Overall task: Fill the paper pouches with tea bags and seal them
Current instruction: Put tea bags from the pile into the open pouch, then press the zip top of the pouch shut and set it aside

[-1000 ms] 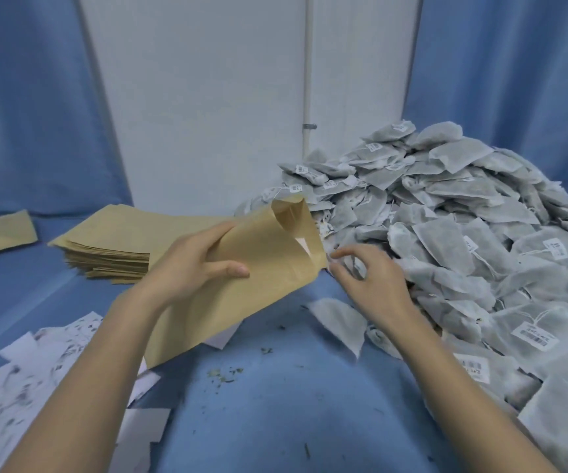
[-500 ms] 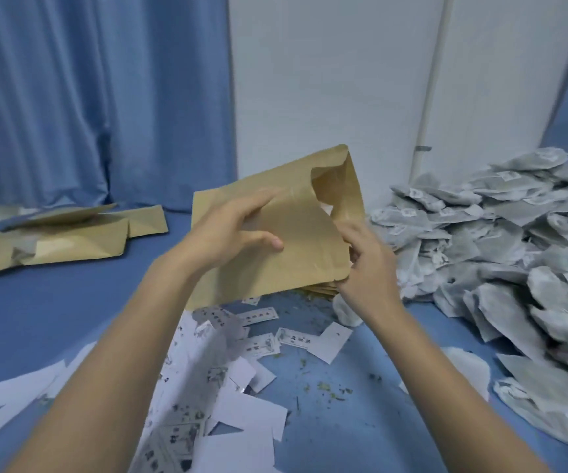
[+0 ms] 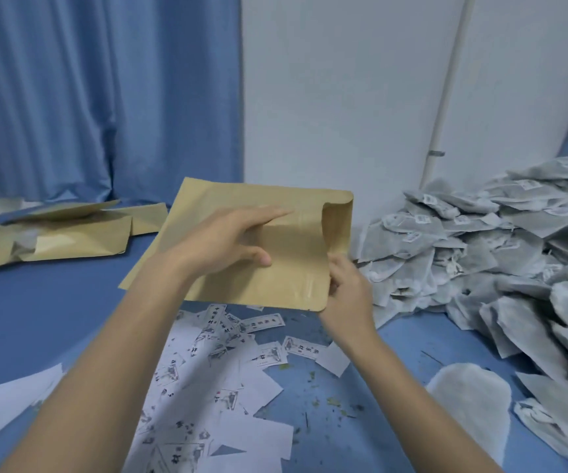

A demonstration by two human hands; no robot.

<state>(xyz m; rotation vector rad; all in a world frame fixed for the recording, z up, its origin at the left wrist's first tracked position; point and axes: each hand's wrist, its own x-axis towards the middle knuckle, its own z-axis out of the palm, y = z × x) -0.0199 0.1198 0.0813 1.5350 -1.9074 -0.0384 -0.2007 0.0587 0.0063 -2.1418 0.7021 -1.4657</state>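
I hold a brown paper pouch point(image 3: 289, 268) flat in the air in front of me, its open mouth toward the right. My left hand point(image 3: 231, 240) grips its middle, fingers lying across the top face and thumb pressed against the paper. My right hand point(image 3: 347, 291) pinches the pouch's lower right edge by the mouth; the upper flap of the mouth curls open. A big heap of grey tea bags point(image 3: 501, 247) with small white tags lies to the right on the blue table point(image 3: 54, 312). What is inside the pouch is hidden.
More brown pouches point(image 3: 71, 233) lie at the left back of the table. Scattered white printed labels point(image 3: 228, 373) cover the table below my arms. One loose tea bag point(image 3: 473, 401) lies at front right. Blue curtain and a white wall stand behind.
The view has swung left, away from the tea bag heap. The pouch has tilted from upright to nearly flat, and my right hand has slid down to its lower right edge.
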